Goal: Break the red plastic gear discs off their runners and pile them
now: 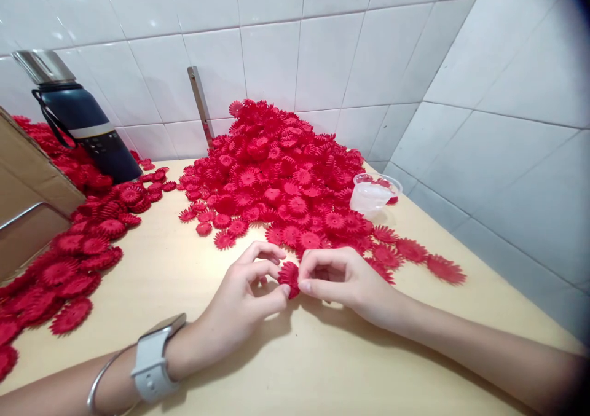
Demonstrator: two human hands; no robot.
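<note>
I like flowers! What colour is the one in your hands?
Red: the flower piece in the head view.

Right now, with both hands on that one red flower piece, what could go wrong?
1. The red flower piece is pinched only at fingertips between left hand and right hand; it might slip onto the table.
2. The big pile sits just beyond the hands; a dropped piece could get lost among the others.
3. The clear plastic cup stands at the pile's edge; a reach there might tip it.
</note>
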